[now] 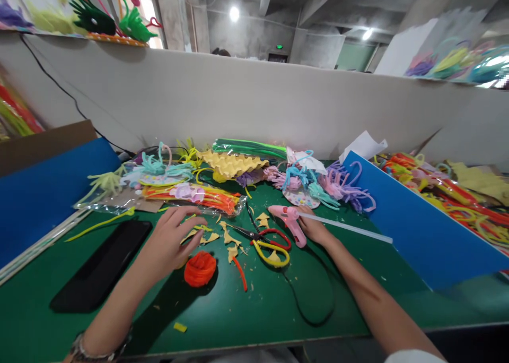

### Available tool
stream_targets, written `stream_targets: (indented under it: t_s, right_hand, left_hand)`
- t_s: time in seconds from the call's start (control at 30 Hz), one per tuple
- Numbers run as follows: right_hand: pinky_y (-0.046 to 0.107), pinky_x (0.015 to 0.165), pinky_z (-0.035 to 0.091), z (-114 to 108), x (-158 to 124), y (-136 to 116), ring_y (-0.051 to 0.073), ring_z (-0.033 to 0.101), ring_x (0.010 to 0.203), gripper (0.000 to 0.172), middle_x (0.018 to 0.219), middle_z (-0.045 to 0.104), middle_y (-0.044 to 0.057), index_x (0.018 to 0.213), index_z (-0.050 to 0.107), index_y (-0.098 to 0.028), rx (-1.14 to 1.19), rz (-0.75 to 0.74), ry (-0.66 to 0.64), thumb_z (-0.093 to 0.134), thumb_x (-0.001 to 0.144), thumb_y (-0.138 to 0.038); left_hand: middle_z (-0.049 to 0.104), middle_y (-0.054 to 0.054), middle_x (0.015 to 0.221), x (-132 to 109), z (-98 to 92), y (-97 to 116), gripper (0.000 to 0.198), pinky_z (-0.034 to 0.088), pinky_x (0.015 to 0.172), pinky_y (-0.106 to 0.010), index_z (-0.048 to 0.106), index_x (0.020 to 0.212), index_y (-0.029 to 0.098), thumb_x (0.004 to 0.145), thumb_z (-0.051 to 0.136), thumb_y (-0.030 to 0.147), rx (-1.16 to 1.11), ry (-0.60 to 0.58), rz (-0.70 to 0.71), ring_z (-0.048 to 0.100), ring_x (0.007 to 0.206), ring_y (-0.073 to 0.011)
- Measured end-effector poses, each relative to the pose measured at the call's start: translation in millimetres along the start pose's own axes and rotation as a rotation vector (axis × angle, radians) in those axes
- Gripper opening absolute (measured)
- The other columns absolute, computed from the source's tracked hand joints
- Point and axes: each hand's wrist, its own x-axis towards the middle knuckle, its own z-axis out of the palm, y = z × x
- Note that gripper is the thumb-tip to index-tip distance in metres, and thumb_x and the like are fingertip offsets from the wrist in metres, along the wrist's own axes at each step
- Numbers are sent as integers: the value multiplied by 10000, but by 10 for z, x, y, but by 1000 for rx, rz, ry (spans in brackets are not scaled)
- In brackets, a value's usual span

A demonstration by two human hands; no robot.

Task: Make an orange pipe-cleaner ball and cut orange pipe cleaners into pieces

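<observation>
My left hand (169, 241) hovers over the table with its fingers apart and slightly curled, holding nothing that I can see. Just beside it sits a small round orange-red cup (200, 269) that looks coiled from fuzzy pipe cleaner. A pink hot glue gun (292, 222) with a long clear glue stick (350, 227) is at my right hand (312, 226), whose fingers close on it and are partly hidden behind it. Between my hands lie scissors (264, 241) with red and yellow handles, torn yellow scraps (229, 236) and a short orange pipe cleaner piece (240, 274).
A black phone (101, 267) lies at left. Behind stand bagged orange and yellow pipe cleaners (199, 196), a yellow egg-carton sheet (234, 163) and pastel pipe-cleaner bundles (306, 177). Blue boards (413, 225) flank the green table (238, 320). The gun's black cord (306, 318) loops in front.
</observation>
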Motion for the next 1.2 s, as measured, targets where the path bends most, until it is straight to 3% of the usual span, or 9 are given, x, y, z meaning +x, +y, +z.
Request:
stream_targets:
  t_s: [0.3,0.47,0.63,0.77,0.97,1.2]
  right_hand:
    - [317,744,406,-57,-30,-112,194,476,846,277,890,563,72,919,580,-175,-46,21,-35,334,800,-131]
    - [299,691,399,-74,-3,-137,182,462,757,264,820,563,63,898,594,-164,-72,58,-64,358,784,-130]
    - [316,689,400,-87,26,-181,199,468,771,276,847,575,69,986,586,-169,-56,68,-79,388,795,-195]
    - [334,758,394,-78,11,-192,211,474,870,286,951,571,76,1003,580,-192,-36,77,-54,372,807,-185]
    - [328,719,404,-91,-18,-182,191,492,779,275,873,585,70,975,576,-183,-28,93,-23,343,829,-180]
    - [333,750,396,-89,-30,-185,191,493,802,285,904,606,70,966,582,-188,-9,106,-42,344,819,-136]
  left_hand:
    - [574,-64,883,312,199,-46,196,410,755,-307,573,826,166,844,382,206,-58,19,35,500,851,-178]
    - [576,-57,879,272,301,-117,200,412,746,-304,574,818,171,846,382,220,-99,7,28,502,848,-176]
    - [579,-58,871,224,257,-196,211,421,748,-315,582,818,176,838,381,238,-78,2,20,510,842,-181]
    - [587,-53,870,291,208,-217,209,424,741,-315,589,801,191,827,387,236,-91,-36,50,517,835,-181]
    - [580,-54,874,398,272,-231,218,422,745,-309,589,795,199,830,375,224,-122,-71,127,512,844,-178]
    - [571,-41,870,241,351,-304,182,407,740,-313,573,801,216,823,392,209,-205,-102,76,511,839,-180]
